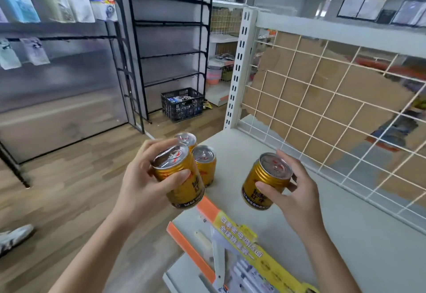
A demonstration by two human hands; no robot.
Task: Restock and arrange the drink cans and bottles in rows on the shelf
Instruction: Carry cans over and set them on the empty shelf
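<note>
Your left hand (140, 184) grips a gold can (182, 182), thumb across the front and fingers curled round the back, and holds it tilted in the air at the left edge of the shelf (345, 223); small print round its base reads "Red Bull", and the larger red lettering above is partly under your thumb. Your right hand (292, 191) holds a second gold can (265, 182) the same way, thumb on the near side and fingers wrapped behind, tilted over the shelf board; its side shows red "RedBull" lettering with Chinese characters below, and whether its base touches the board cannot be told. A third gold can (205, 166) stands upright on the shelf just behind the one in your left hand; a fourth gold can (187, 139) stands behind that, mostly hidden, only its silver pull-tab top clear. That makes four cans: two held, two standing in a line.

Along the shelf's front edge runs an orange strip (208, 207) with one yellow label (244, 239) printed in Chinese characters, too skewed to read; the shelf's back is a white wire grid (322, 99) with cardboard behind it. On the floor sit one black crate (182, 106) and, at the lower left, one white shoe (13, 237).
</note>
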